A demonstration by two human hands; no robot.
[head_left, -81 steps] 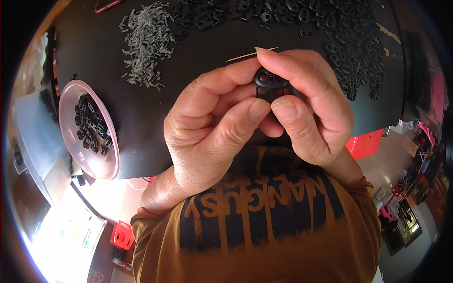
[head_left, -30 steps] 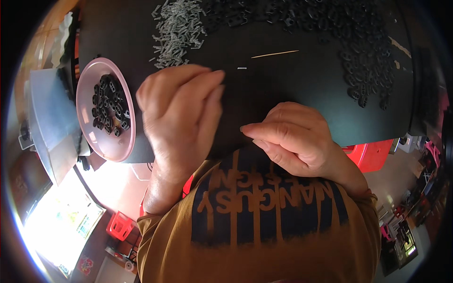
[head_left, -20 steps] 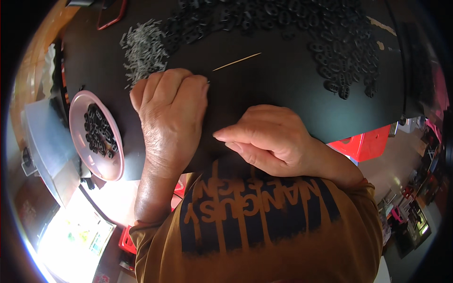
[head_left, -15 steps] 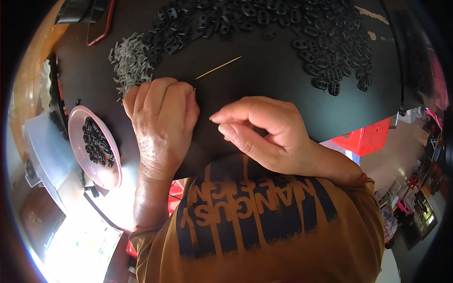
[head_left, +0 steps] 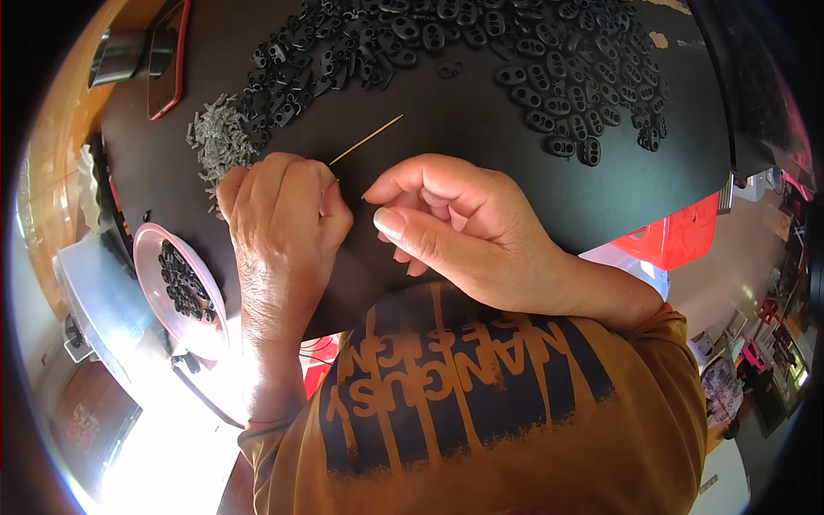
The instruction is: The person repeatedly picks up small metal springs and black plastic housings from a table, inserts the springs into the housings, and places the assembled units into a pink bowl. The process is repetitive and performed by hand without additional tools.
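Note:
My left hand is closed in a fist beside the pile of tiny grey springs. Its curled fingers hide whatever they hold; only a tiny pale speck shows by the thumb side. To its right my right hand hovers over the dark table, thumb and forefinger apart and nothing visible between them. A thin wooden toothpick lies just beyond both hands. Farther off, many black two-hole cord-lock pieces are spread across the table.
A pink bowl with black pieces stands at the table's left edge. A red-edged phone lies at the far left. Below the table's right edge is a red plastic bin. Bright light glares at lower left.
My right hand's thumb and forefinger have spread wider, and its other fingers now show. My left hand stays closed. The whole view has shifted slightly.

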